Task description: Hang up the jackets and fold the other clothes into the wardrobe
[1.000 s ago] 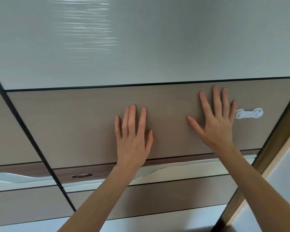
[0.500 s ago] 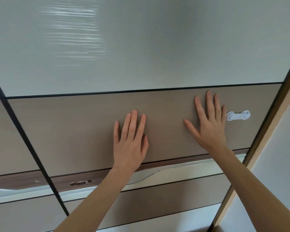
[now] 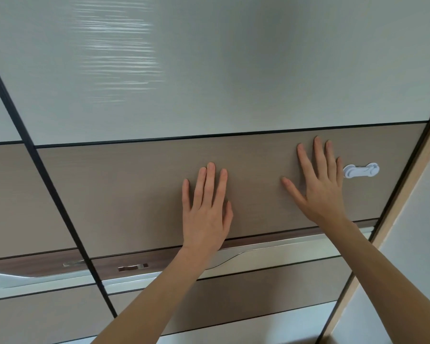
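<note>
The wardrobe's sliding door (image 3: 124, 194) fills the view, with a pale upper panel and a brown band across the middle. My left hand (image 3: 205, 209) lies flat on the brown band, fingers straight and close together. My right hand (image 3: 318, 187) presses flat on the same band further right, fingers spread. Just right of its little finger sits a white plastic child lock (image 3: 361, 170) stuck on the door. No jackets or other clothes are in view.
A dark vertical seam (image 3: 47, 184) separates this door from the neighbouring door on the left. A silver curved handle strip (image 3: 258, 252) runs below my hands. The wardrobe's wooden side frame (image 3: 407, 194) and a white wall (image 3: 422, 234) are at the right.
Both hands stay flat on the brown band. The door's right edge and the white lock have shifted left in view, and more of the wall at the right shows.
</note>
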`<state>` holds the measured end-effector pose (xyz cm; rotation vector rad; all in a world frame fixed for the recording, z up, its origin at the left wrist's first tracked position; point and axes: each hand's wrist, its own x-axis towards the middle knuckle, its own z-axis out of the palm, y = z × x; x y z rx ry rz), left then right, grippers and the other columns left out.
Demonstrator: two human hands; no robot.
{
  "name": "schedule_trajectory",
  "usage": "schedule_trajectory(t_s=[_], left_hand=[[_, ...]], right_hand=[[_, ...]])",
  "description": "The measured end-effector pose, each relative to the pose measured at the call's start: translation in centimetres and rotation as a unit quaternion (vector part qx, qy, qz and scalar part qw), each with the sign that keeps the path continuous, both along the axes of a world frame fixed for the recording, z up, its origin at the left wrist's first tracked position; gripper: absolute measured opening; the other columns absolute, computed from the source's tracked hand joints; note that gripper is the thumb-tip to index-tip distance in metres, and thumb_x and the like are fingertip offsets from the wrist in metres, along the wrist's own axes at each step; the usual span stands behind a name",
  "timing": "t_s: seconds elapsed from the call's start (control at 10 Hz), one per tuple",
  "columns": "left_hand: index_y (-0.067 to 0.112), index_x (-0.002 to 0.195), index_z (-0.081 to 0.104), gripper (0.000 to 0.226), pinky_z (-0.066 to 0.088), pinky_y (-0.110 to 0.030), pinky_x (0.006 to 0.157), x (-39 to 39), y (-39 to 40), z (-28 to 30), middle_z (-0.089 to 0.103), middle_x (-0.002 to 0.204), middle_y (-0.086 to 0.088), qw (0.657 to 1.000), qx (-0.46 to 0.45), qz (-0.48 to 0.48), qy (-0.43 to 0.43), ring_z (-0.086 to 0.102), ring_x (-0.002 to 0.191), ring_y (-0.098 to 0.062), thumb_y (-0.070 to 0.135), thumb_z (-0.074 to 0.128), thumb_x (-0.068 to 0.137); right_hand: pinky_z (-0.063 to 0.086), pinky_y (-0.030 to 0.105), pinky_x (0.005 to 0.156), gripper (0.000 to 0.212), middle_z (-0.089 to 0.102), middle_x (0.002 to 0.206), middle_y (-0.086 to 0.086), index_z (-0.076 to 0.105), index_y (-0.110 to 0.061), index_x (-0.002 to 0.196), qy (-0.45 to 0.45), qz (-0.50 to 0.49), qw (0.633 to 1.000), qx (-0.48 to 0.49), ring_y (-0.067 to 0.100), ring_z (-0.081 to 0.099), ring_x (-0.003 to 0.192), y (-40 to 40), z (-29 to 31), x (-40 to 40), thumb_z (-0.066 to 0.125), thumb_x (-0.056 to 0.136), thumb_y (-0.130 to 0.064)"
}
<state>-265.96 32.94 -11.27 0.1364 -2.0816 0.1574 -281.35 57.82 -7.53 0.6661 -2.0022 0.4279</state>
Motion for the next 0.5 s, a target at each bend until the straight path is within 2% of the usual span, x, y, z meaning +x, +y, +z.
schedule_trajectory(t_s=[0.1,0.3,0.5], left_hand=[[0.016,0.167,0.018,0.07,0.013,-0.058,0.128,0.9,0.4,0.6,0.007,0.175,-0.011,1.0,-0.004,-0.002,-0.014,0.009,0.161,-0.027,0.035,0.046,0.105],[0.013,0.162,0.031,0.062,0.02,-0.057,0.126,3.6,1.5,2.8,0.029,0.169,-0.012,0.999,0.026,-0.032,-0.022,0.025,0.157,-0.028,0.036,0.047,0.107],[0.011,0.159,0.039,0.058,0.023,-0.053,0.126,7.0,2.5,3.4,0.039,0.164,-0.009,0.993,0.07,-0.08,-0.044,0.031,0.155,-0.027,0.037,0.045,0.107]], right_hand=[[0.016,0.06,0.126,0.078,0.004,0.176,0.004,0.014,-0.029,0.167,-0.02,-0.002,1.0,-0.007,0.029,0.004,0.162,-0.1,0.3,1.6,0.043,0.103,-0.063],[0.018,0.053,0.126,0.068,0.02,0.173,-0.001,0.022,-0.029,0.165,-0.053,-0.034,0.998,-0.019,0.022,0.017,0.16,0.0,1.9,7.3,0.037,0.107,-0.06],[0.022,0.044,0.126,0.068,0.036,0.167,0.002,0.034,-0.019,0.162,-0.048,-0.049,0.998,-0.009,0.021,0.029,0.156,-0.4,1.8,15.0,0.04,0.107,-0.059]])
